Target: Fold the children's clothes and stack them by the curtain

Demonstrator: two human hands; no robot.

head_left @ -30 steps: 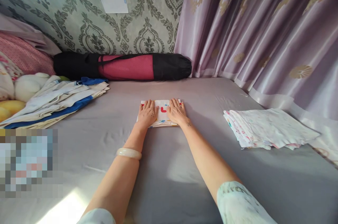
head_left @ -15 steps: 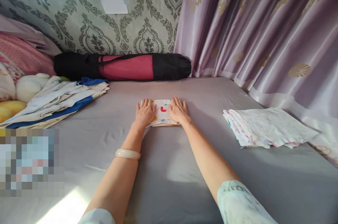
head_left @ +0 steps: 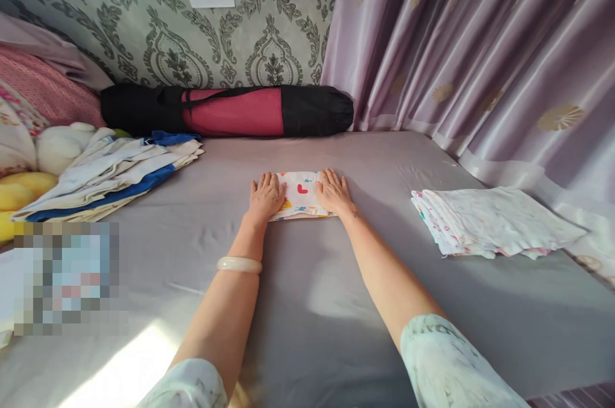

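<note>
A small folded white cloth (head_left: 302, 195) with a red mark and blue and yellow prints lies on the grey bed sheet (head_left: 307, 280). My left hand (head_left: 267, 195) rests flat along its left edge, fingers stretched forward and a little apart. On the opposite edge my right hand (head_left: 334, 190) lies flat too, its thumb over the cloth. Neither hand grips the cloth. A pale bangle (head_left: 239, 264) circles my left forearm.
A stack of printed cloths (head_left: 500, 219) lies at the right. White and blue garments (head_left: 115, 168) are heaped at the left beside plush toys (head_left: 65, 146). A black and red rolled bag (head_left: 230, 111) lies against the wall, near purple curtains (head_left: 408, 43).
The view has tilted down slightly, so everything sits higher in the picture. My hands have spread slightly apart, and more of the folded cloth shows between them.
</note>
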